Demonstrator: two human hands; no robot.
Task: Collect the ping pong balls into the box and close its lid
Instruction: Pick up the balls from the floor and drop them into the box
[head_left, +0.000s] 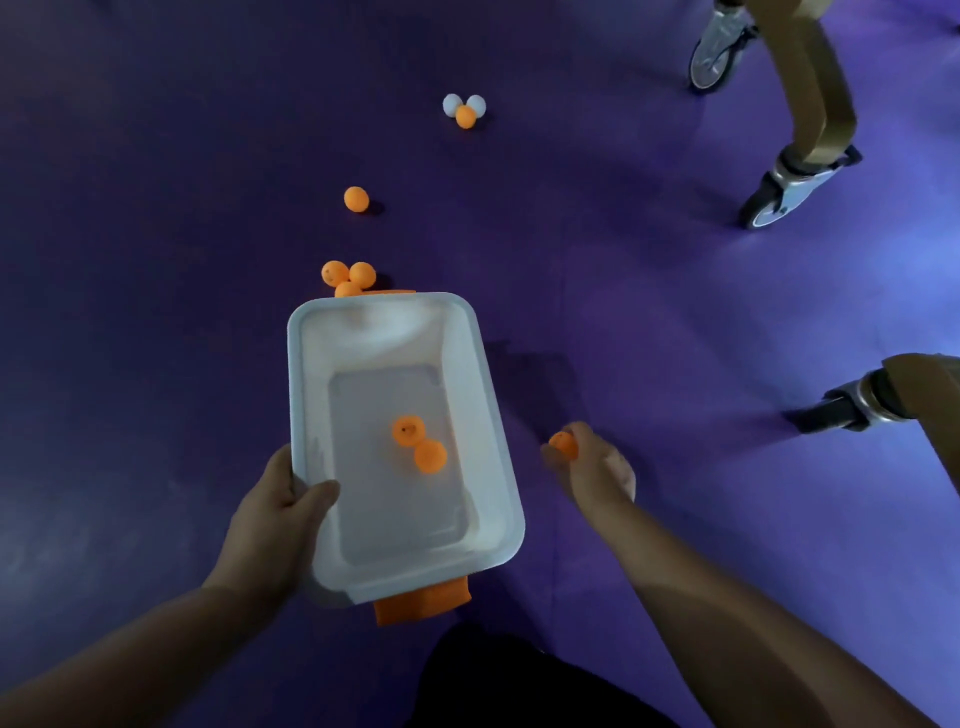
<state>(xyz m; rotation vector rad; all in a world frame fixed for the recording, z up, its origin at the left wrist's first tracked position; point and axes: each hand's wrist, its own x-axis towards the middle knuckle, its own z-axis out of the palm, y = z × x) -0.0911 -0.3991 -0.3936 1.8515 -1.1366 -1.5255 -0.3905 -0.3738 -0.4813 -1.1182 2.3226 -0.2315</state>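
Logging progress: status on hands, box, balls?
Left hand grips box rim. Right hand pinches orange ball. Two balls in box, seven loose balls on floor. Caster legs off right, not blocking.

The box (304, 374) is milky white, greyer and translucent across its bottom, with an orange clip (422, 605) at its near end. Both ping pong balls inside are orange: one (408, 430) bears a small dark mark, the other (430, 456) is plain. The ball (562, 443) in the right hand (597, 467) is orange too. On the deep purple floor (156, 208) lie a lone orange ball (356, 199), an orange cluster (362, 274), and two white balls (452, 104) touching an orange one (466, 117). The frame leg (821, 104) is dull gold and its caster (779, 200) silver-grey with black.
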